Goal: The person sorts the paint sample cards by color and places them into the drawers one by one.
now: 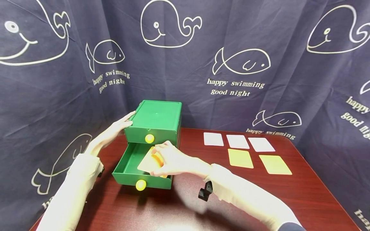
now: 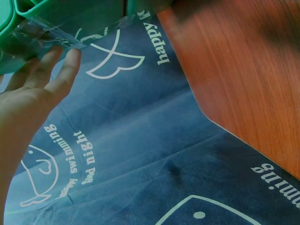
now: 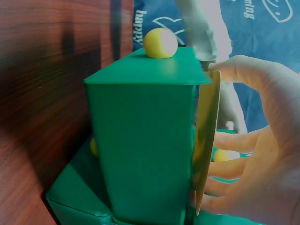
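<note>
A green two-drawer box (image 1: 157, 114) stands on the table with its lower drawer (image 1: 141, 179) pulled out and the upper one closed. Each drawer front has a round yellow knob (image 1: 140, 185). My right hand (image 1: 171, 158) pinches a thin square yellow card (image 3: 208, 140) between thumb and fingers, right at the lower drawer's side wall. In the head view the card (image 1: 145, 163) overlaps the drawer's opening, its pale face showing. My left hand (image 1: 117, 126) rests with extended fingers against the box's left side; in the left wrist view its fingertips (image 2: 72, 57) meet the green side.
Three white cards (image 1: 213, 139) lie in a row at the back right of the red-brown table (image 1: 202, 179). Two yellow cards (image 1: 240, 158) lie in front of them. A dark curtain (image 1: 173, 70) with whale and fish drawings hangs behind and beside the table.
</note>
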A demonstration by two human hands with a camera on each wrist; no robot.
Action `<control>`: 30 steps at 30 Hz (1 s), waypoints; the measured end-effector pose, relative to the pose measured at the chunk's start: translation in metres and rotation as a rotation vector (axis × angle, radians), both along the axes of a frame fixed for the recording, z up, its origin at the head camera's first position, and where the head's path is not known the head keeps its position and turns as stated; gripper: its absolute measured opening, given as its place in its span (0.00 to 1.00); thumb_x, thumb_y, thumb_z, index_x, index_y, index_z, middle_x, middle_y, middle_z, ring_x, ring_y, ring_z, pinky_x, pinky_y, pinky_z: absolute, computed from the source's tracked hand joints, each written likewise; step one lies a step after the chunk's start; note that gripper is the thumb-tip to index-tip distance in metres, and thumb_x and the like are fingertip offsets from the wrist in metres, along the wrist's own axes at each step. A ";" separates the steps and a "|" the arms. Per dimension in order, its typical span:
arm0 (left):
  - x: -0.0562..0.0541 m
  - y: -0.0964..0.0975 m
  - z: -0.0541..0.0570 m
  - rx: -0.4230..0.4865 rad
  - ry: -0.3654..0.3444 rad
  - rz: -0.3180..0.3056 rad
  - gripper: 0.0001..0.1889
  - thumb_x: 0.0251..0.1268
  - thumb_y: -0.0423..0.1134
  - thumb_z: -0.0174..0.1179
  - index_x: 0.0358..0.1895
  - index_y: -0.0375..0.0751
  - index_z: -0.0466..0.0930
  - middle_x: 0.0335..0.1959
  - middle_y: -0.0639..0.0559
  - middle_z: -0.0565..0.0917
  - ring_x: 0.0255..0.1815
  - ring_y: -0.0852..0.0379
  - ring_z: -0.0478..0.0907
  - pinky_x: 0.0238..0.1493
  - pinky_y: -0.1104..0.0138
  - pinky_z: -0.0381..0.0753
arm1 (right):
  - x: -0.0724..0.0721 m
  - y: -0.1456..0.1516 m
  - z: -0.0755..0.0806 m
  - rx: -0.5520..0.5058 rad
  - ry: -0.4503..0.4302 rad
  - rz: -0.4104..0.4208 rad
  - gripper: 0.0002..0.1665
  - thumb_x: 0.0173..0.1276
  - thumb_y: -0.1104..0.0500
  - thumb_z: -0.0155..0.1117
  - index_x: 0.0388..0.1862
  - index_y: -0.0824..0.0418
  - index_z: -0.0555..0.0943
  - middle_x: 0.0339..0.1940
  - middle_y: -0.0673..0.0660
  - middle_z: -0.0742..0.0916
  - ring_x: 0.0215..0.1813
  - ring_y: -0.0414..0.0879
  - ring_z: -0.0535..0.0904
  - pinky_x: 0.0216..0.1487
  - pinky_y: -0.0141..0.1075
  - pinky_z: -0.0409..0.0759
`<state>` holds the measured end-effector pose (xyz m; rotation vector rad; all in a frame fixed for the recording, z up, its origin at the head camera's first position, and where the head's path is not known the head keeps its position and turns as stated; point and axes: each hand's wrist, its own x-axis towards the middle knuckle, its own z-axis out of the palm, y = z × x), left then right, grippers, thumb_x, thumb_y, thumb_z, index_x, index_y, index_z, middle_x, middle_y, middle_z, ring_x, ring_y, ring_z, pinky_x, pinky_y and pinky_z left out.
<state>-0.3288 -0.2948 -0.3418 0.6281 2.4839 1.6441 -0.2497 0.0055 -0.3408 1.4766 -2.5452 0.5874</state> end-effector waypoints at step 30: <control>0.001 0.000 -0.002 0.023 0.002 -0.001 0.29 0.79 0.48 0.39 0.78 0.59 0.43 0.72 0.49 0.64 0.59 0.70 0.73 0.58 0.73 0.72 | 0.002 0.066 -0.007 -0.106 -0.087 -0.028 0.20 0.63 0.49 0.66 0.50 0.57 0.82 0.48 0.51 0.86 0.54 0.46 0.78 0.59 0.38 0.73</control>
